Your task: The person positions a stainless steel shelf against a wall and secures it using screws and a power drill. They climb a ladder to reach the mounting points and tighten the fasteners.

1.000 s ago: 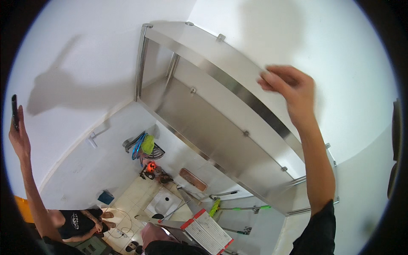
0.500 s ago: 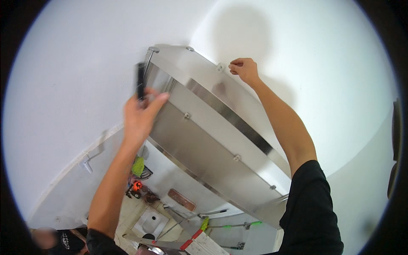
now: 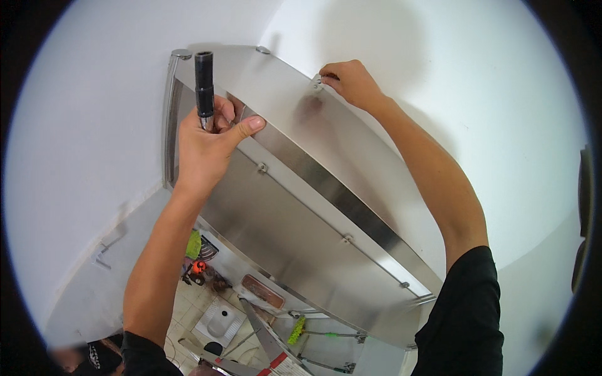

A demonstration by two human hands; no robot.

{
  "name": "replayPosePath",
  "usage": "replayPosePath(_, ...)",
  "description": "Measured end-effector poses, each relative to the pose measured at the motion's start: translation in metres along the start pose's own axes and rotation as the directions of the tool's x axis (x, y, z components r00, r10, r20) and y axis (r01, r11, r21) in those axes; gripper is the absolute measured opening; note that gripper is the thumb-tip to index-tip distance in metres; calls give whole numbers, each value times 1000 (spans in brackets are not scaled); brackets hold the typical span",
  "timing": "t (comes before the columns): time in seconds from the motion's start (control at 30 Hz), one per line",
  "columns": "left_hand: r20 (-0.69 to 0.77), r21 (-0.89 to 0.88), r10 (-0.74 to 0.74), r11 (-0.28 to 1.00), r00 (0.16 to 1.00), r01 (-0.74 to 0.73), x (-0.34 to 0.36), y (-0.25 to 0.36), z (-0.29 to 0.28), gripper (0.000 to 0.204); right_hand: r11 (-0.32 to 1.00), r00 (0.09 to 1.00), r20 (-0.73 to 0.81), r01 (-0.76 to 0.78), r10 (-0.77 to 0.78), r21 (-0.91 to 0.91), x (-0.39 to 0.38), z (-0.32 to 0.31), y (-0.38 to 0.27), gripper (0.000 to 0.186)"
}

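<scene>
My left hand (image 3: 207, 147) is closed around a tool with a black grip (image 3: 204, 81) and a shiny metal shaft; the grip points up and the tool's other end is hidden in the palm. My thumb lies by the front rim of the stainless steel wall shelf (image 3: 338, 194). At the shelf's back edge, my right hand (image 3: 352, 83) has its fingers pinched together at a small metal bracket (image 3: 316, 83) against the white wall. Whatever those fingertips hold is too small to make out.
Under the upper shelf sits a lower steel tier (image 3: 269, 213) with several small brackets. Far below are a squat toilet (image 3: 219, 318), a ladder (image 3: 263, 338), a green mop head (image 3: 296, 330) and an orange item (image 3: 199, 267). Another person's dark shirt (image 3: 103, 356) shows at lower left.
My right hand has moved left onto the bracket, from just beside it. My left hand, with the black-gripped tool, has come to the shelf's front rim. The view has shifted slightly.
</scene>
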State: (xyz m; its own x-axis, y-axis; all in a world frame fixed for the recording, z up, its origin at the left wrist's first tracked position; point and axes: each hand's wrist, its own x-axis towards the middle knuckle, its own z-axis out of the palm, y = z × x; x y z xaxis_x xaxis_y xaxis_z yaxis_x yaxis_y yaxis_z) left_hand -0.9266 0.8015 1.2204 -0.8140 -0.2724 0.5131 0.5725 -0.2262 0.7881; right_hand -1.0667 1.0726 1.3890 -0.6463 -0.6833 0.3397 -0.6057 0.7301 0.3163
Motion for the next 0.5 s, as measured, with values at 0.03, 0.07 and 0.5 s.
replayPosePath(0.03, 1, 2, 0, 1000, 1000, 0, 1, -1, 1, 38, 996, 998, 54, 49, -45, -80, 4, 5, 4, 16)
replayPosePath(0.07, 3, 6, 0, 1000, 1000, 0, 2, -2, 2, 38, 983, 990, 110, 102, -86, -156, 7, 9, 7, 14)
replayPosePath(0.5, -29, -33, 17, 999, 999, -18, 2, -9, 3, 39, 779, 889, 415, 396, -193, -486, 44, 14, 8, 12)
